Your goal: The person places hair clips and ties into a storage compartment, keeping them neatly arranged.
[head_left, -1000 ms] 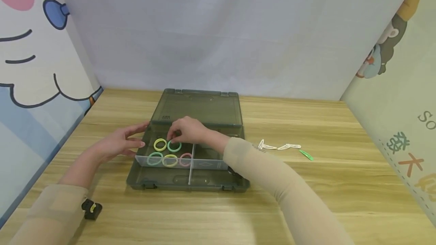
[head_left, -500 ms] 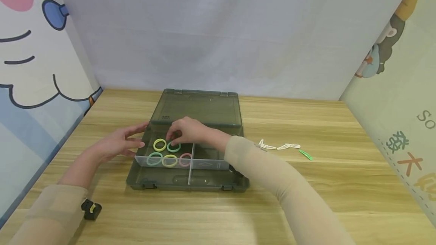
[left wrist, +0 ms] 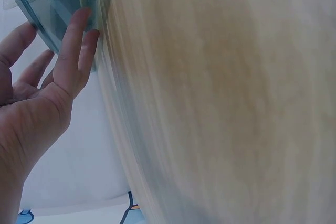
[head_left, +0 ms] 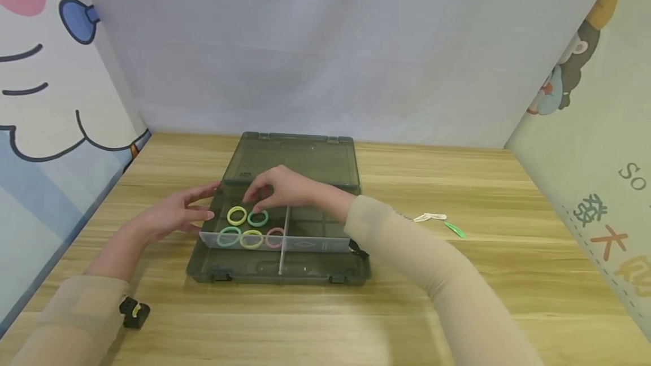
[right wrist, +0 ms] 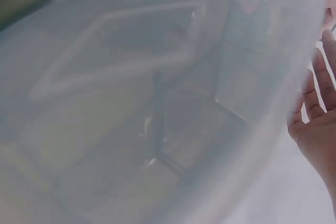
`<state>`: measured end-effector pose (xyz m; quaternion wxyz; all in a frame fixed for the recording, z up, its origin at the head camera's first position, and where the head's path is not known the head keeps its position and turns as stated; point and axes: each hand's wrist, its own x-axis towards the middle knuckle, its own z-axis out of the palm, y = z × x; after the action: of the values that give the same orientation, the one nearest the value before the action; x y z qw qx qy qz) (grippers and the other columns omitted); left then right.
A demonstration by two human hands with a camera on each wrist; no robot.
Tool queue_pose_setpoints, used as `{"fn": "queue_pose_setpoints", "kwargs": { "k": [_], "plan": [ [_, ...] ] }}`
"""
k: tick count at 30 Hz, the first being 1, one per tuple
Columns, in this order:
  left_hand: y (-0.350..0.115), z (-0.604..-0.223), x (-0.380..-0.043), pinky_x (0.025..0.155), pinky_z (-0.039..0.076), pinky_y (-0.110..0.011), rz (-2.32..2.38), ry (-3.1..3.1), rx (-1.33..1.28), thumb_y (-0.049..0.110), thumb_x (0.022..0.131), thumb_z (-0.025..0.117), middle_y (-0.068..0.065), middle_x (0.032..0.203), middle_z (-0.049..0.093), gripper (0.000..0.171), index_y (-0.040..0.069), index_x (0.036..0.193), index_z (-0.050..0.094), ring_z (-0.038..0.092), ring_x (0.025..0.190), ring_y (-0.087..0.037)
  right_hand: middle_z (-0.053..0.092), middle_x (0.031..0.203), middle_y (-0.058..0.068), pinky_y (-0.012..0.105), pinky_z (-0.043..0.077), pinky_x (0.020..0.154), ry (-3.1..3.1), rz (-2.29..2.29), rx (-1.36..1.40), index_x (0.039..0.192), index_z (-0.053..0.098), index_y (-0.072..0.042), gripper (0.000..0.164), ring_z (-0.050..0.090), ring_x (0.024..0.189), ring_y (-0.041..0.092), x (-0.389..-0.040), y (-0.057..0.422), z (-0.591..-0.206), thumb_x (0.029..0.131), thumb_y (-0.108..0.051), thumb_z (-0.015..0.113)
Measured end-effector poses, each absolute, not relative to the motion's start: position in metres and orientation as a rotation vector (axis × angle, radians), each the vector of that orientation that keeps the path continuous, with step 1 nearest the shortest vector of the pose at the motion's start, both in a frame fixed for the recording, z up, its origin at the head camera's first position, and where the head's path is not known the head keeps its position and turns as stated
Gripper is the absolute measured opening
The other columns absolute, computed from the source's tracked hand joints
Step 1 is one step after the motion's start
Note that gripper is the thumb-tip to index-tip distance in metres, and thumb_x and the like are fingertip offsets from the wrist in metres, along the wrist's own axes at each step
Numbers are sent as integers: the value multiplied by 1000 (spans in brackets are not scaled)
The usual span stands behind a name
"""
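Note:
An open dark translucent plastic box [head_left: 234, 277] lies on the table. In its left compartment are a yellow hair tie [head_left: 237, 224] and a green one [head_left: 258, 225], with another green hair tie [head_left: 229, 245], a yellow one and a pink one [head_left: 267, 238] in a row in front. My left hand [head_left: 175, 213] rests its extended fingers against the box's left side, as the left wrist view also shows. Over the compartment hovers my right hand [head_left: 285, 186], thumb and fingers apart, thumb tip close above the rear green hair tie. At the right wrist view's edge my right hand [right wrist: 317, 124] shows beyond blurry clear plastic.
A clear divider [head_left: 282, 256] splits the box, and its lid [head_left: 295, 157] lies back flat. Right of the box a white hair clip [head_left: 429, 217] and a green hair clip [head_left: 454, 229] lie on the table, close to my right sleeve [head_left: 407, 247]. A pale cloth hangs behind.
My right hand has risen slightly from the rear green hair tie, its thumb and fingers spreading apart. That sleeve shifted right and now covers the nearer white clip. My left hand stays put.

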<state>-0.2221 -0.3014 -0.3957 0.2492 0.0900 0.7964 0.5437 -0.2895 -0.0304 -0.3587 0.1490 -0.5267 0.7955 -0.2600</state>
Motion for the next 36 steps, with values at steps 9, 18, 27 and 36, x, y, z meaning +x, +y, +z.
{"fn": "queue_pose_setpoints", "kwargs": {
  "k": [9,18,27,36],
  "plan": [
    [-301,-395,-222,85,54,-45,1490,2173,253,13,94,58,-23,156,5,76,11,153,9,28,134,-48,68,112,5,34,48,89,2263,-813,-1483,113,68,-9,28,61,99,18,-292,-11,-343,86,-19,70],
    [-303,-397,-222,86,54,-45,1473,2185,269,16,94,59,-23,156,4,78,11,153,9,25,135,-49,69,107,-2,31,50,81,2345,-780,-1457,110,70,-16,26,59,86,5,-294,15,-329,86,-22,71],
    [-304,-397,-222,87,53,-45,1478,2183,273,20,92,62,-23,156,5,81,11,153,11,26,134,-49,70,106,0,25,48,73,2442,-763,-1437,110,70,-14,29,61,94,17,-298,52,-315,84,-24,73],
    [-305,-397,-222,86,53,-45,1469,2187,283,21,92,62,-23,156,4,80,12,153,10,25,135,-49,70,104,-2,39,49,77,2512,-798,-1359,107,72,-15,26,60,92,18,-291,88,-313,82,-21,75]
  ]
}}
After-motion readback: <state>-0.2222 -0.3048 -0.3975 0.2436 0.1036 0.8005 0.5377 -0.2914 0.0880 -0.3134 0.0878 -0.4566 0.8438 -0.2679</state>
